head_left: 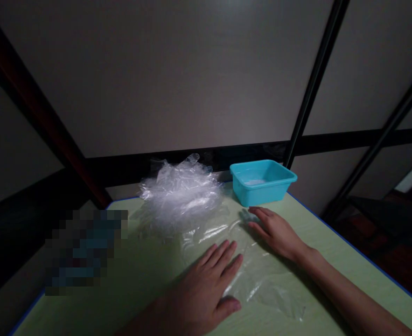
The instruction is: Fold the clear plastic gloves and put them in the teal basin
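Note:
My left hand (pixel 209 284) lies palm down with its fingers stretched and slightly apart, on the left side of a thin clear plastic piece (pixel 251 270). This piece is spread over the table, wrinkled and see-through; whether it is a bag or a glove I cannot tell. By its far right edge is my right hand (pixel 274 231), fingers loosely extended and thumb apart, nothing visibly gripped. Beyond the hands sits a crumpled heap of clear plastic (pixel 183 196). A turquoise plastic basin (pixel 261 191) stands just past my right fingertips, with something pale inside.
The pale green table (pixel 122 298) has a blue edge. A pixelated, unrecognisable item (pixel 87 252) is at its left side. Behind the table rises a panelled wall or cabinet front (pixel 192 84) with dark strips. Dark furniture (pixel 391 219) shows at the right.

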Available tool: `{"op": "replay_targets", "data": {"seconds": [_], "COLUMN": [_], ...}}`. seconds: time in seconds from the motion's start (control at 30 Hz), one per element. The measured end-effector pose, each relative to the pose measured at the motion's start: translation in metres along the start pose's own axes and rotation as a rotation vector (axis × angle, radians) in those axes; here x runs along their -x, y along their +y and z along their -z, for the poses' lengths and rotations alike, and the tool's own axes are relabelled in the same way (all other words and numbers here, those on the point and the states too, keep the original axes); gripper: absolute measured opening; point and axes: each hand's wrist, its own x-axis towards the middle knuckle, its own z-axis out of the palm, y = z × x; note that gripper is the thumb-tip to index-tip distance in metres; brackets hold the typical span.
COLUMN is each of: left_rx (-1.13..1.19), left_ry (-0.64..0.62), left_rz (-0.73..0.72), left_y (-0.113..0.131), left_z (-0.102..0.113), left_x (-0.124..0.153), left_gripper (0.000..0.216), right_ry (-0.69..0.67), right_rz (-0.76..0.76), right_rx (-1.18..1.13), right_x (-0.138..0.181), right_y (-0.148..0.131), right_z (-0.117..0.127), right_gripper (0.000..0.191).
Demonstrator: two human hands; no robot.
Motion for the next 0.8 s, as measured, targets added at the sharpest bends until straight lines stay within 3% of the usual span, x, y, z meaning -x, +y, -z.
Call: {"op": "replay_targets", "data": {"seconds": [0.13, 0.2, 0.33, 0.53, 0.67, 0.8], "left_rx": [0.021, 0.019, 0.006, -0.083, -0.185, -0.322], "left_ry": [-0.065, -0.004, 0.181, 0.167, 0.138, 0.091], "left_rz": [-0.014, -0.007, 0.081, 0.113, 0.096, 0.122], "left_y": [0.020, 0.020, -0.003, -0.024, -0.021, -0.020], "left_z": [0.005, 0.006, -0.001, -0.011, -0.009, -0.009], "left_x": [0.000, 0.000, -0.002, -0.003, -0.003, -0.003], "left_gripper": [0.069, 0.063, 0.054, 0.059, 0.058, 0.058], "right_ry": [0.009, -0.056, -0.208, -0.368, -0.347, -0.233], "right_rz": [0.069, 0.135, 0.243, 0.360, 0.251, 0.077], "right_rx": [-0.190, -0.256, -0.308, -0.212, -0.085, -0.071], "right_x": [0.002, 0.005, 0.009, 0.012, 0.011, 0.007], "right_y": [-0.021, -0.030, -0.039, -0.031, -0.014, -0.003], "right_z": [0.007, 0.007, 0.000, -0.013, -0.015, -0.017], "right_gripper": [0.027, 0.028, 0.039, 0.062, 0.064, 0.066]}}
